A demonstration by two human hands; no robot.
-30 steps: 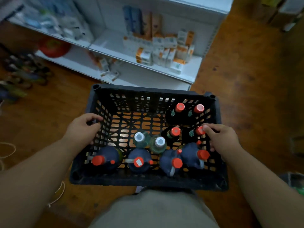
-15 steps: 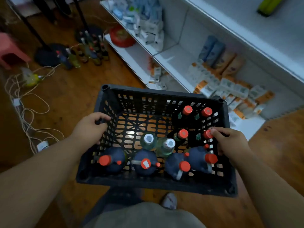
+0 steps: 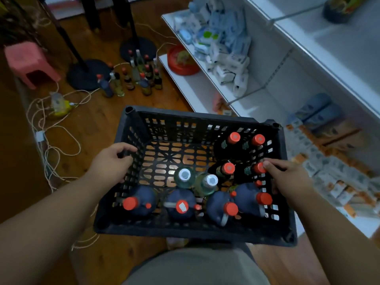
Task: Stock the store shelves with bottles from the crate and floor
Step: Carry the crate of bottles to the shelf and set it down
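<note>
I carry a black slatted crate (image 3: 197, 229) in front of my waist. My left hand (image 3: 110, 161) grips its left wall and my right hand (image 3: 287, 173) grips its right wall. Inside stand several dark jugs with red caps (image 3: 181, 206) along the near side, two clear bottles with white caps (image 3: 184, 176) in the middle, and several dark red-capped bottles (image 3: 234, 138) at the far right. A cluster of bottles (image 3: 135, 79) stands on the wooden floor ahead. White store shelves (image 3: 257, 101) run along the right.
Boxes and packets fill the shelves, with a red bowl (image 3: 181, 62) on the lowest shelf end. Loose cables (image 3: 51, 128) sprawl over the floor at left. A pink stool (image 3: 28, 60) and two black stand bases (image 3: 86, 73) stand beyond the floor bottles.
The view has swung left while I carry the crate: the shelves slid to the right side and the floor bottles, cables and stool came into sight. Both hands keep their grip.
</note>
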